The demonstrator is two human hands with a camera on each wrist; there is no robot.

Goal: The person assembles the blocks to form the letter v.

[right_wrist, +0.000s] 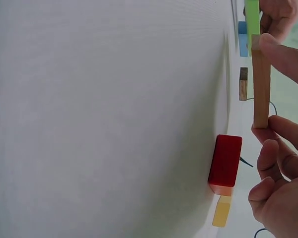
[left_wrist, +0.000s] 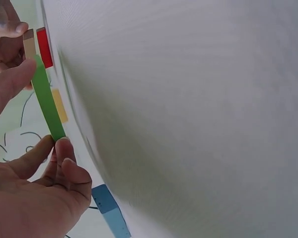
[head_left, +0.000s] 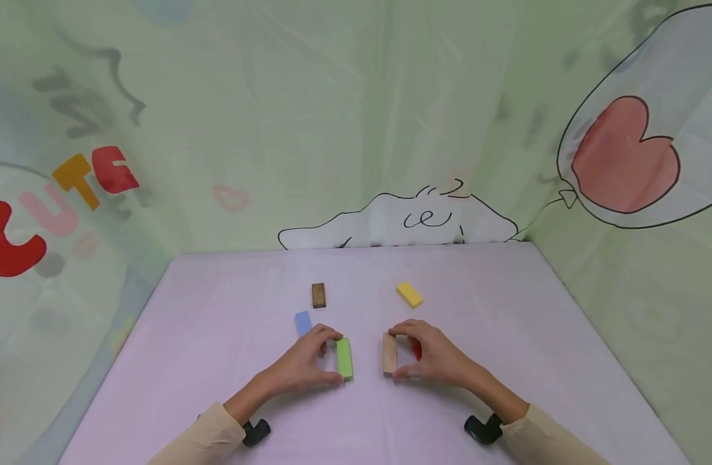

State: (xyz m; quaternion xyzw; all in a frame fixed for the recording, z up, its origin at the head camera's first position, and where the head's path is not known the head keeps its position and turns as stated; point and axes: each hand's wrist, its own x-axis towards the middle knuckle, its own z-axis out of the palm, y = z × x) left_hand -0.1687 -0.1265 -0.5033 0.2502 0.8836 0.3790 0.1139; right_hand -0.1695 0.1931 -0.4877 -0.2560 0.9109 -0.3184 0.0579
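Note:
My left hand [head_left: 302,361] pinches a green block [head_left: 345,358] by its two ends, thumb at the near end and fingers at the far one. Across a small gap, my right hand [head_left: 436,355] holds a natural wood block [head_left: 389,354] the same way. In the left wrist view the green block [left_wrist: 47,101] appears raised off the tabletop; so does the wood block [right_wrist: 261,82] in the right wrist view. A red block [right_wrist: 225,160] lies beside the right hand, mostly hidden by it in the head view. Just beyond the left hand is a blue block [head_left: 303,323], partly covered.
A dark brown block [head_left: 318,295] lies farther back on the left, and a yellow block [head_left: 410,294] farther back on the right. The pale tabletop [head_left: 356,426] meets printed curtains [head_left: 309,129] at its back and sides.

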